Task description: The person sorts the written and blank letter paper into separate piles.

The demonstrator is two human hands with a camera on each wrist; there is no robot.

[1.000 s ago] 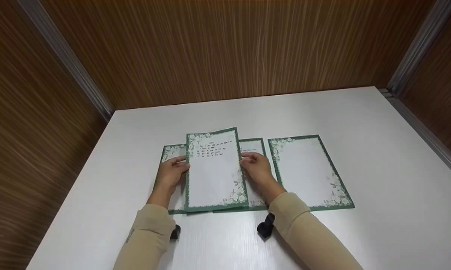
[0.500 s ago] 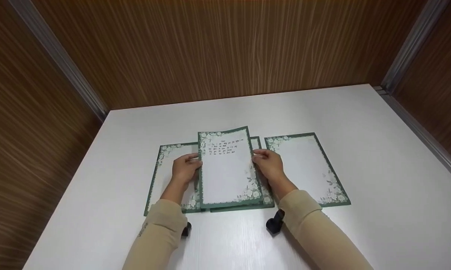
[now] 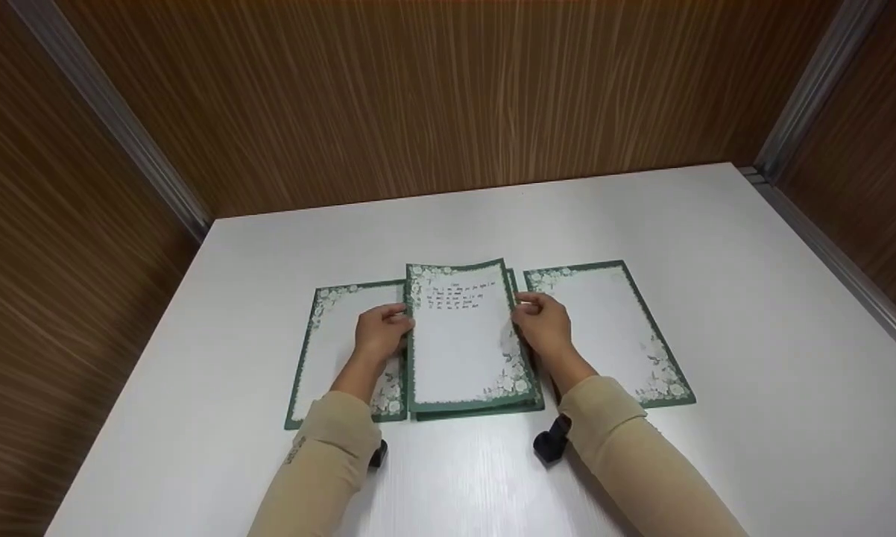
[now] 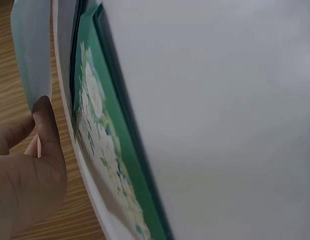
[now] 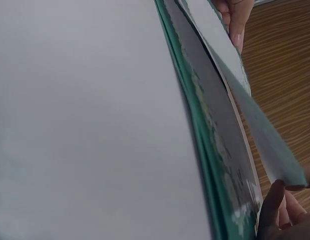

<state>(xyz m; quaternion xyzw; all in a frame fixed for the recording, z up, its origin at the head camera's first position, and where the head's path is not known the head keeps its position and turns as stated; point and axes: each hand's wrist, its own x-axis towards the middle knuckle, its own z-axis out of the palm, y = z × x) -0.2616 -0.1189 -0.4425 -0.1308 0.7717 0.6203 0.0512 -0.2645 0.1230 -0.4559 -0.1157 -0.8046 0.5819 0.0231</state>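
Observation:
A sheet of stationery (image 3: 455, 350) with a green floral border and several handwritten lines near its top is held by its two side edges. My left hand (image 3: 379, 333) pinches the left edge between thumb and fingers. On the opposite edge, my right hand (image 3: 546, 326) pinches it the same way. The sheet is raised over the middle green-bordered paper (image 3: 530, 403), covering most of it. In the right wrist view, a gap shows between the lifted sheet (image 5: 267, 140) and the papers beneath, and the right fingers (image 5: 271, 205) grip its curled edge.
Matching bordered paper (image 3: 332, 343) lies to the left, partly behind the left arm. Another bordered sheet (image 3: 604, 328), without visible writing, lies to the right, partly under the right arm. All are on a white table (image 3: 463, 231) enclosed by wood-grain panels (image 3: 448, 97).
Both hands have carried the written sheet to the right, from overlapping the left paper to over the middle one. It now lines up more closely with the paper below. The head view has shifted slightly.

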